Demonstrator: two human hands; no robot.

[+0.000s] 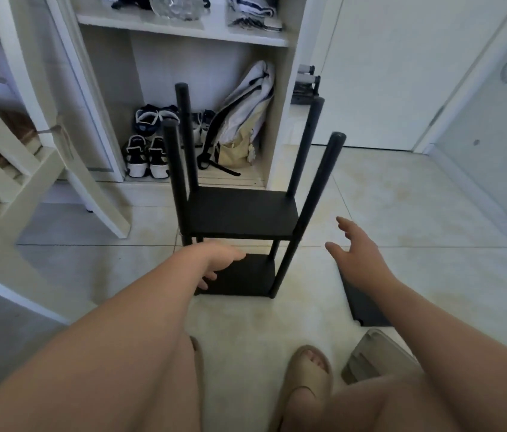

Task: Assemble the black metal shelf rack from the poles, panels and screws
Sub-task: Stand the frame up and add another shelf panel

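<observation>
Black shelf rack (239, 213) stands upright on tile floor (402, 213), centre of frame, two panels fitted and four poles sticking up. Left hand (218, 263) is at the lower panel's (246, 275) near-left corner, fingers curled down; can't tell if they actually grip. Right hand (355, 247) is in the air right of the rack, fingers spread and relaxed, holding nothing. Loose black panel (367, 307) lies flat on the floor, lower right, under the right forearm.

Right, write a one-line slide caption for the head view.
Half-built black rack stands on the tiles; left hand at its lower panel, right hand open above a spare panel.
</observation>
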